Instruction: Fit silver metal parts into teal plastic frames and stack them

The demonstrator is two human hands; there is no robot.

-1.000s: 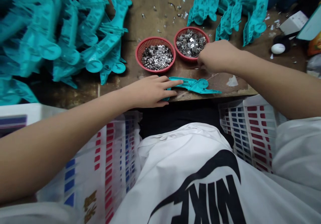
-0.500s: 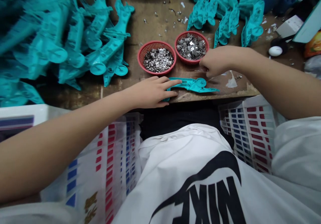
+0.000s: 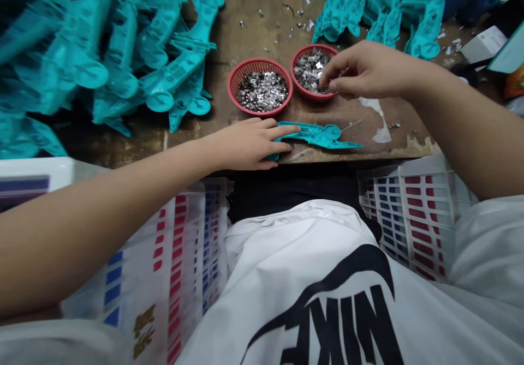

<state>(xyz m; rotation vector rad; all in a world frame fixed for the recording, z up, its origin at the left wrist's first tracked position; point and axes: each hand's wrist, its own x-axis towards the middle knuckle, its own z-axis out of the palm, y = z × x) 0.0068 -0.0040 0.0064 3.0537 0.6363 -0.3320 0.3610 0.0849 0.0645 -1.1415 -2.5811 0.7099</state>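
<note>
My left hand [image 3: 256, 144] lies flat on the near edge of the table, fingers spread over the left end of a teal plastic part [image 3: 317, 134]. That part is long and flat, with a round disc near its right end; my palm and fingers hide its left end. Over the right red basket [image 3: 314, 95] of small metal pieces [image 3: 307, 73] hovers my right hand [image 3: 354, 73]. Its fingers curve down at the rim, with a gap between thumb and fingertips and nothing visible in them. A second red basket [image 3: 232, 89], holding shiny metal pieces [image 3: 262, 92], stands to the left.
Teal plastic parts [image 3: 88, 73] are heaped at the left, and more teal parts [image 3: 341, 10] lie at the back right. Loose metal bits are scattered on the wooden table [image 3: 221, 43]. White plastic crates [image 3: 409, 212] stand either side of my lap. A white box [image 3: 485, 43] sits far right.
My right hand has risen from the table beside the right basket to its rim, and its fingers have opened out. My left hand stays on the teal part.
</note>
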